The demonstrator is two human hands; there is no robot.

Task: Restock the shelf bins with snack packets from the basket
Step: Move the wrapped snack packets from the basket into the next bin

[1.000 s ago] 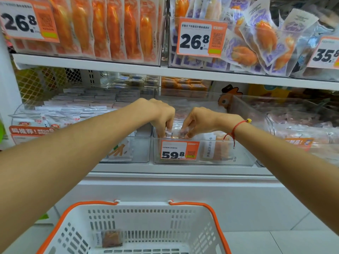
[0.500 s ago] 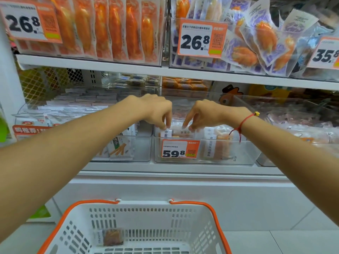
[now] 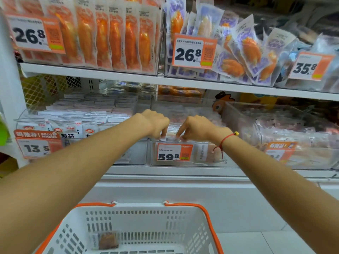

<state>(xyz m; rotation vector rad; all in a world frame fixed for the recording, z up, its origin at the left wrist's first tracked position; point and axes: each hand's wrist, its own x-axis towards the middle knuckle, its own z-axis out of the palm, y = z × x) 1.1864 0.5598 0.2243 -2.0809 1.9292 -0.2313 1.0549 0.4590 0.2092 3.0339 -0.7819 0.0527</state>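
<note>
Both the left hand [image 3: 156, 123] and right hand [image 3: 194, 128] were curled, fingertips pinching packets [image 3: 171, 133] at the clear bin [image 3: 190, 163], seemingly to straighten them; one packet [image 3: 108, 241] lay in the basket [image 3: 183, 226] at six o'clock.

shop: price tags [image 3: 195, 52] on shelves [image 3: 110, 75]

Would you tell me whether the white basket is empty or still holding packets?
Nearly empty: the basket shows one brown snack packet against its back wall; its lower part is out of frame.
</note>
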